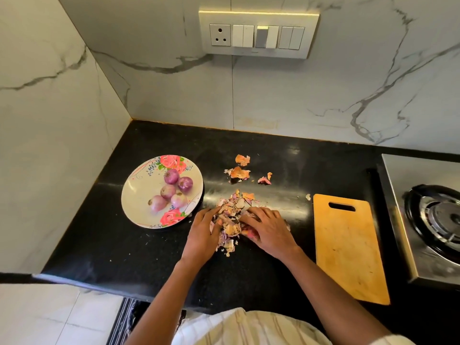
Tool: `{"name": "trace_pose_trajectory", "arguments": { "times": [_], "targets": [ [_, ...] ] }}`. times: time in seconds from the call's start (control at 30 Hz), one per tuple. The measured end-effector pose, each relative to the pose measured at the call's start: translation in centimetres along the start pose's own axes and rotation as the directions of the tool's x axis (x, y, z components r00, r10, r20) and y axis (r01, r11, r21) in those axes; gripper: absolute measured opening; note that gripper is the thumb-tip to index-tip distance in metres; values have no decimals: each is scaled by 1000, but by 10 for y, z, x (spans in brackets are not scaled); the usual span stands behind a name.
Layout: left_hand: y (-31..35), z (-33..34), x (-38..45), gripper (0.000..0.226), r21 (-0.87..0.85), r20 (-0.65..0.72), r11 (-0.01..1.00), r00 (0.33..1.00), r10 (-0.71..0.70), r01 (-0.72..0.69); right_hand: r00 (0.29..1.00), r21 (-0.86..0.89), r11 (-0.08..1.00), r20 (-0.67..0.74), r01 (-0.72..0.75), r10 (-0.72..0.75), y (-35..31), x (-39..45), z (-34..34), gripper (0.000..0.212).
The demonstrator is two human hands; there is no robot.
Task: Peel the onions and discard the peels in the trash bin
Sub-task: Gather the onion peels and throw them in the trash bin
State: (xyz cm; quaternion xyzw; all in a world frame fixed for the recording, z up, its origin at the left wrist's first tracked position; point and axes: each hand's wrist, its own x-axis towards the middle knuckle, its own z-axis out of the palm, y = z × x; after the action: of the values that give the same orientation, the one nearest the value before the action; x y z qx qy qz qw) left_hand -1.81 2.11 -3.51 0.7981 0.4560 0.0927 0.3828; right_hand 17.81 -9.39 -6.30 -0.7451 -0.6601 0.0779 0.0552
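Several peeled purple onions (171, 191) lie on a floral plate (139, 190) at the left of the black counter. A heap of onion peels (234, 207) sits in the middle of the counter. My left hand (202, 232) presses against the heap's left side and my right hand (267, 230) covers its right side, fingers curved round the peels between them. More loose peels (240, 173) lie farther back, apart from the heap. No trash bin is in view.
A wooden cutting board (348, 250) lies to the right of my hands. A steel gas stove (428, 215) stands at the far right. Marble walls close the back and left, with a switch panel (257, 33) above. A striped mat (122, 319) lies on the floor.
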Motion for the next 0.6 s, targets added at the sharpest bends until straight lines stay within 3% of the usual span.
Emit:
{"name": "trace_pose_trajectory", "arguments": {
  "times": [0.27, 0.4, 0.5, 0.6],
  "targets": [
    [11, -2, 6, 44, 4, -2, 999, 999, 48, -48, 990, 90, 994, 135, -58, 45, 4, 16, -31, 67],
    [21, -2, 11, 38, -26, 28, 994, 994, 102, -102, 950, 306, 917, 255, -258, 182, 16, 5, -62, 88],
    [26, 5, 16, 38, -15, 80, 990, 987, 141, -140, 901, 289, 882, 343, -372, 267, 27, -6, -73, 99],
    [29, 11, 19, 40, 10, 129, 989, 981, 147, -149, 905, 196, 921, 337, -336, 258, 11, -2, -69, 108]
  ]
}}
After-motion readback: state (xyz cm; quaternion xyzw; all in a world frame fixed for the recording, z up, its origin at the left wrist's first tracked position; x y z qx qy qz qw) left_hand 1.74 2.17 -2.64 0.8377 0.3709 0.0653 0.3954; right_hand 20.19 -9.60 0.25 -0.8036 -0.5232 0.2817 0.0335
